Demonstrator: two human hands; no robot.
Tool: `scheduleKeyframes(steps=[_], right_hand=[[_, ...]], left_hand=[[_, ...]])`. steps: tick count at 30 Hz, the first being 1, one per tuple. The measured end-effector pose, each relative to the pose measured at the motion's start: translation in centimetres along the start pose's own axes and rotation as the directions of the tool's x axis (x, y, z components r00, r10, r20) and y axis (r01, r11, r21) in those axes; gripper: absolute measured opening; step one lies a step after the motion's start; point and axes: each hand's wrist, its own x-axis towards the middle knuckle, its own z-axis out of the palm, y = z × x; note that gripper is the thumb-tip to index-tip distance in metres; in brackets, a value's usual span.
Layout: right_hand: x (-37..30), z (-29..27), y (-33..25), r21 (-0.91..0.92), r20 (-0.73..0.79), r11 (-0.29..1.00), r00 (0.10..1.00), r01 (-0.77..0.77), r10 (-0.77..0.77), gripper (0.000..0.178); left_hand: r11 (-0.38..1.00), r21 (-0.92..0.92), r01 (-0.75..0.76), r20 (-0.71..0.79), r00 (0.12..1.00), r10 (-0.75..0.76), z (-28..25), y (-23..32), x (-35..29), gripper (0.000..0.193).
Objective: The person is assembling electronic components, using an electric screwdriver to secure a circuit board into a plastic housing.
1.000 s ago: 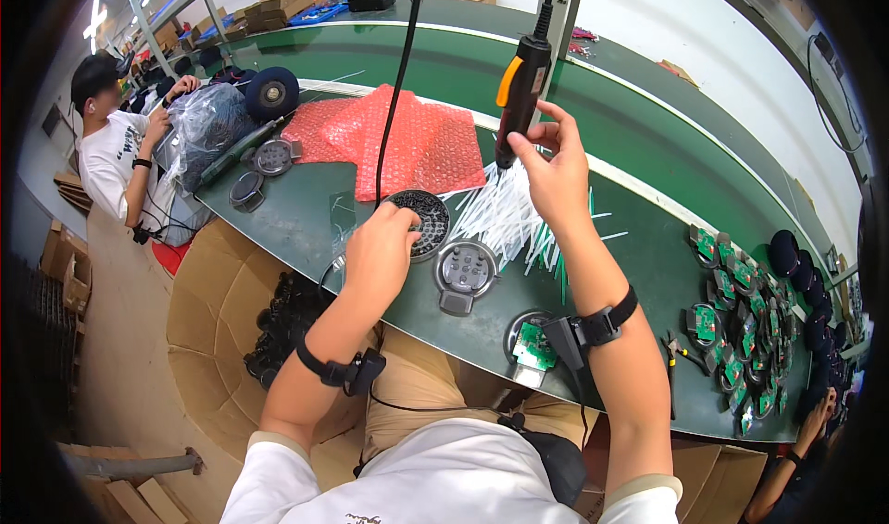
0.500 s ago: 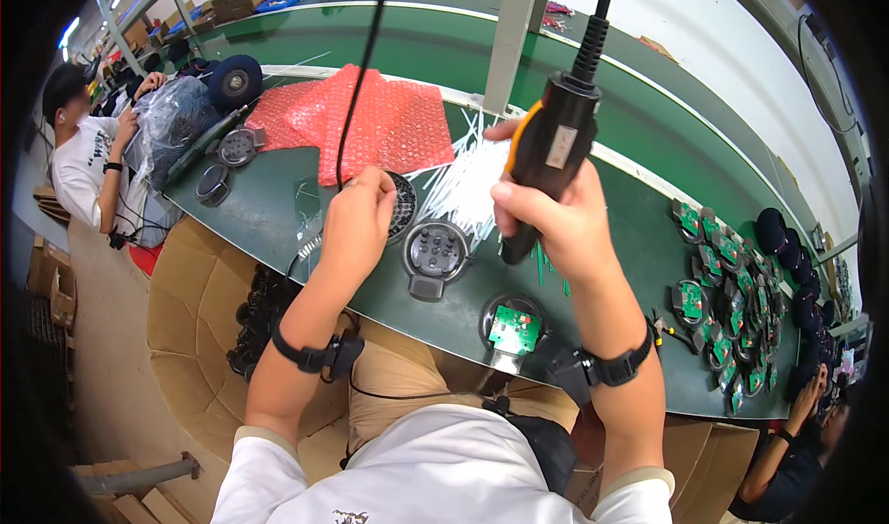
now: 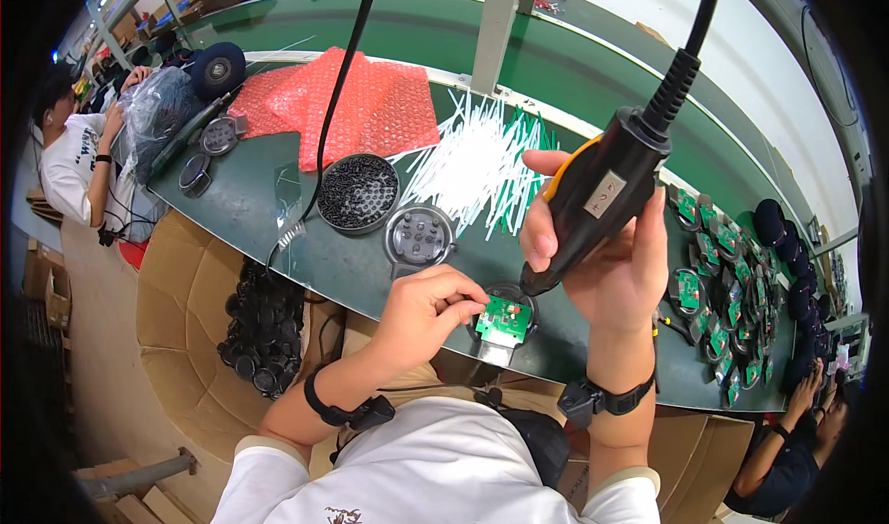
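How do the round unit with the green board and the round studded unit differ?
The board unit shows a green circuit board; the studded unit shows a grey face with dark studs. The left hand has its fingertips at the board unit's edge, while the studded unit sits farther back. Both are round and lie on the table.

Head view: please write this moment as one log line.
left hand: at green circuit board; right hand: holds black handheld tool; nearby: round dish, white strips
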Motion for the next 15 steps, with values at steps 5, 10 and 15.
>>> scheduleKeyframes(steps=[5,10,15], right_hand=[[-0.8,0.3,1.2,0.019,0.02,0.989,0.988,0.15,-0.15,0.094],[-1.0,2.8,1.8,-0.128,-0.182,0.979,0.967,0.159,-0.181,0.105],[-1.0,3.1,2.2,-0.079,-0.216,0.977,0.953,0.2,-0.212,0.105]], left_hand=[[0.997,0.043,0.062,-0.02,0.998,-0.061,0.8,-0.3,0.1,0.014],[0.987,0.156,-0.022,-0.036,0.999,0.028,0.9,0.2,0.2,0.02],[0.982,0.188,-0.021,-0.028,0.999,0.027,0.7,0.3,0.2,0.019]])
